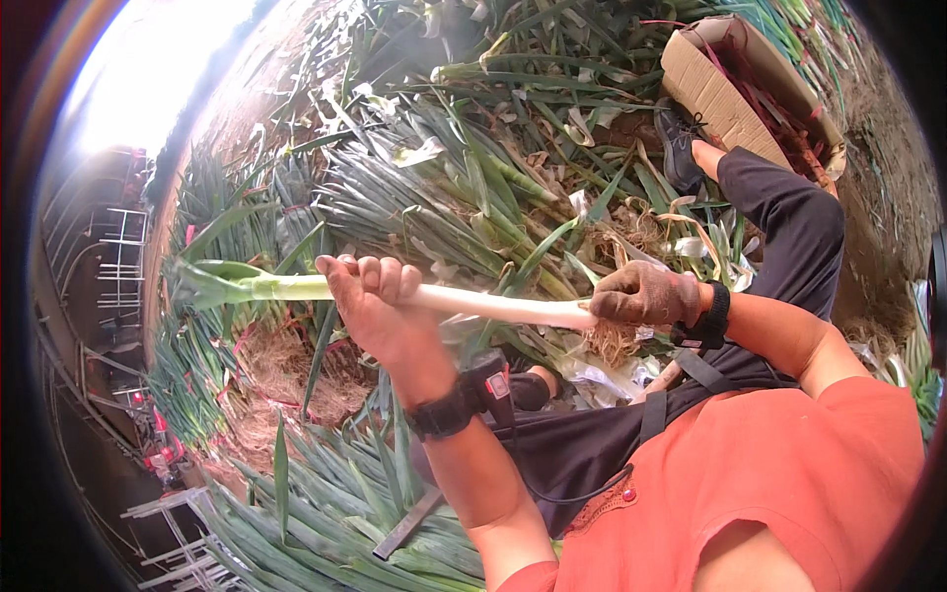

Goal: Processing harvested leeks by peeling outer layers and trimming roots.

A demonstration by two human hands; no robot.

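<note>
We see one long leek (493,304) held across the middle of the frame, nearly level, its green top toward the left and its root end toward the right. The left hand (370,301) has a closed grip around the stalk, near where the white turns green. The right hand (646,294), in what looks to us like a brownish glove, grips the root end with its fingers closed; the tuft of pale roots (610,343) hangs just below it. Each wrist wears a dark band.

The one container we can make out is a cardboard box (715,94) at the upper right of the frame, open and seen at a slant. In it we see a tangle of dark red strips (764,94), some reaching toward its lower right end; how deep they lie we cannot tell. A dark shoe (679,148) sits just beside the box's left wall, and a dark trouser leg (789,207) bends below it.

Around the hands we see heaps of loose leeks (395,187) across the upper centre, and more leafy tops (326,533) at the lower left, with a flat metal bar (409,523) over them. At the left, rooted bundles (286,370) lie with bits of red tie among them. Whitish peelings (597,380) lie below the right hand.
</note>
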